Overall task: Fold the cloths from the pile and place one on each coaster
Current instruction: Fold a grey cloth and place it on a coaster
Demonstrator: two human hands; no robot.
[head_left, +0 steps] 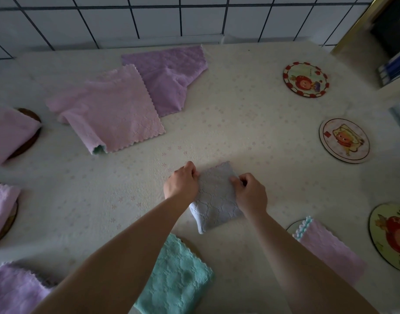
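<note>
A folded pale blue cloth [215,200] lies on the table in front of me. My left hand [182,183] pinches its left edge and my right hand [251,193] pinches its right edge. The pile at the back left holds a pink cloth [113,109] and a purple cloth [172,73]. Three round picture coasters lie bare on the right: the far coaster [306,79], the middle coaster [344,140] and the near coaster [390,236]. Folded cloths cover other coasters: pink ones at the left [11,134] [2,207], a purple cloth [17,288], a teal cloth [176,277] and a pink cloth [330,252].
The table [251,114] has a cream flowered cover and ends at a white tiled wall [149,19] behind. A shelf with dark items [391,41] stands at the far right.
</note>
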